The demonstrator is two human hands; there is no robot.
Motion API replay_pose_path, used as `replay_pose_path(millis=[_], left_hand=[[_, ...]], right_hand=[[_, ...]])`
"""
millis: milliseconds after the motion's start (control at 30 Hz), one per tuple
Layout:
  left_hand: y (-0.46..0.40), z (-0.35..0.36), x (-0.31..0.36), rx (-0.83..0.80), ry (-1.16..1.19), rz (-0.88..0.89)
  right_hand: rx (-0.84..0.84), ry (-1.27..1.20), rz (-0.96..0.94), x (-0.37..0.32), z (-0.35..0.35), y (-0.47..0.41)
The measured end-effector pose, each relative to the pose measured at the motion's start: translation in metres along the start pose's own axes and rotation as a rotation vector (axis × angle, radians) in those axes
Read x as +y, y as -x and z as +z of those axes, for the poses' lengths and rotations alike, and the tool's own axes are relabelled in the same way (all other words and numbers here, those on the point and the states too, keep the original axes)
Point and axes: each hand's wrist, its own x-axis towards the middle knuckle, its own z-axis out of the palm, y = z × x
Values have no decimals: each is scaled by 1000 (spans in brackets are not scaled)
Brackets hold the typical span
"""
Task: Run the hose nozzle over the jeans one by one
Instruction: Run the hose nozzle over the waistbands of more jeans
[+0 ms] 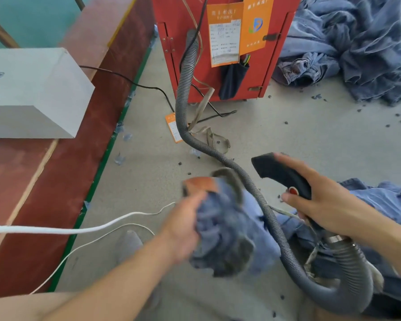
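My left hand (pixel 183 228) grips a bunched pair of blue jeans (pixel 227 225) with an orange-brown tag at its top, blurred by motion, held above the floor. My right hand (pixel 322 205) holds the black hose nozzle (pixel 280 172) by its handle, thumb near a red button, the nozzle mouth pointing up and left. The nozzle is to the right of the held jeans and apart from them. A grey ribbed hose (pixel 185 84) runs from the red machine, across the floor, and loops under my right wrist to the nozzle.
A red machine cabinet (pixel 271 49) with orange labels stands ahead. A heap of jeans (pixel 357 42) lies at the back right, more jeans (pixel 384 198) under my right arm. A red-brown table (pixel 56 158) with a white box (pixel 33 89) is on the left. White cord (pixel 79 230) crosses the floor.
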Motion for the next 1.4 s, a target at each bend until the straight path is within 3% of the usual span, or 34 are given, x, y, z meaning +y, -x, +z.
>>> replay_pose_path(millis=[67,133,267,433,500,567,633,667,767,800,833,900,967,1167,1233,1333,1400], left_hand=[[-21,-35,21,306,223,-120],[-25,-56,23,484,133,-234],[-20,-54,2,425,-74,-305],[-25,-57,52,223,353,207],[-27,-50,42,195,152,98],[-22,-34,8,86,-337,-140],[-21,-29,-14,-25,-721,-193],[-27,-27,-11,18,-723,-195],[-43,-33,38,35,79,47],[-46,-36,54,61,286,143],[-47,-38,63,110,305,168],[-47,-37,50,211,-51,-18],[-43,-26,24,243,-236,-216],[-45,-19,26,522,-183,-17],[-32,-8,16,445,-236,-97],[-14,13,-19,161,-475,-304],[-8,21,-33,77,-571,-320]], right_hand=[[49,-1,17,-1,-12,0],[99,61,51,-3,-23,0],[265,263,-64,-12,-40,-1],[474,371,-337,-42,-64,-7],[517,440,-433,-51,-72,-9],[515,525,-509,-56,-75,-12],[477,620,-571,-54,-74,-17],[439,662,-596,-51,-73,-21],[318,770,-620,-39,-74,-25],[298,806,-620,-34,-74,-24],[289,833,-618,-30,-74,-23],[276,835,-603,-26,-75,-22],[274,814,-574,-23,-74,-20],[322,594,-382,-26,-70,-24],[318,471,-271,-30,-61,-26],[257,317,-113,-36,-33,-28],[189,212,-32,-37,-10,-28]])
